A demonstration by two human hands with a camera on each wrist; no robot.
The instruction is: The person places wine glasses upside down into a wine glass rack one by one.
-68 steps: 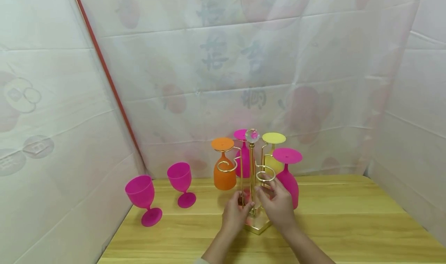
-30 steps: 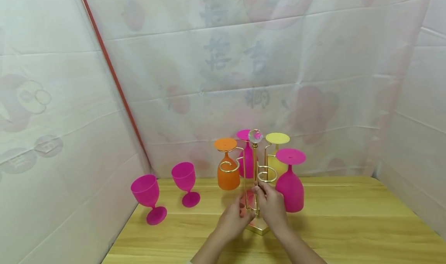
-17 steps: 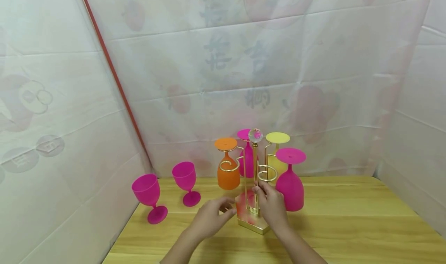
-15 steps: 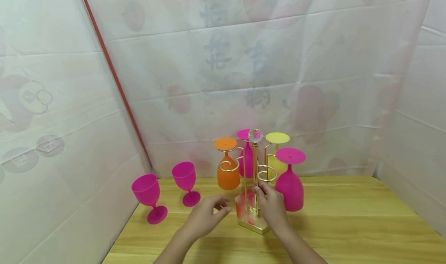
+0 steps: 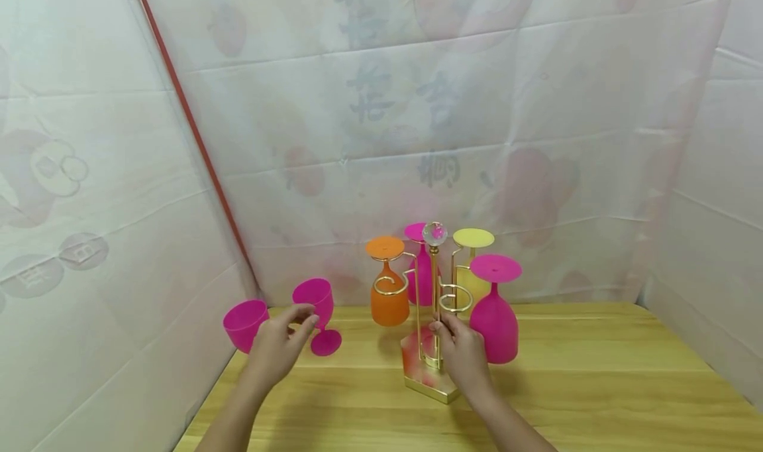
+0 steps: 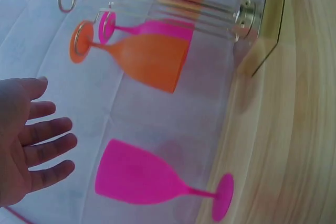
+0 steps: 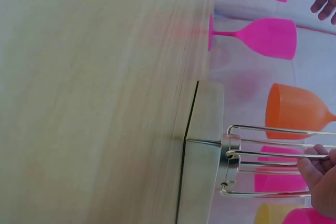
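My left hand hovers in front of two upright pink goblets, the left one partly behind it and the right one just past its fingertips. In the left wrist view its fingers are extended, apart from the goblet. With its thumb and fingers, my right hand pinches a thin upright rod of the gold glass rack. Upside down on the rack hang an orange goblet, a yellow goblet and two pink ones, the nearer pink goblet beside my right hand.
Two wire loops, left and right, face me on the rack with no goblet in them. A crystal ball tops its post. The wooden table meets printed cloth walls behind and at the sides.
My left hand has let go of the rack's lower part and moved left and up to the standing pink goblets. My right hand moved lower on the rack and has kept its pinch since.
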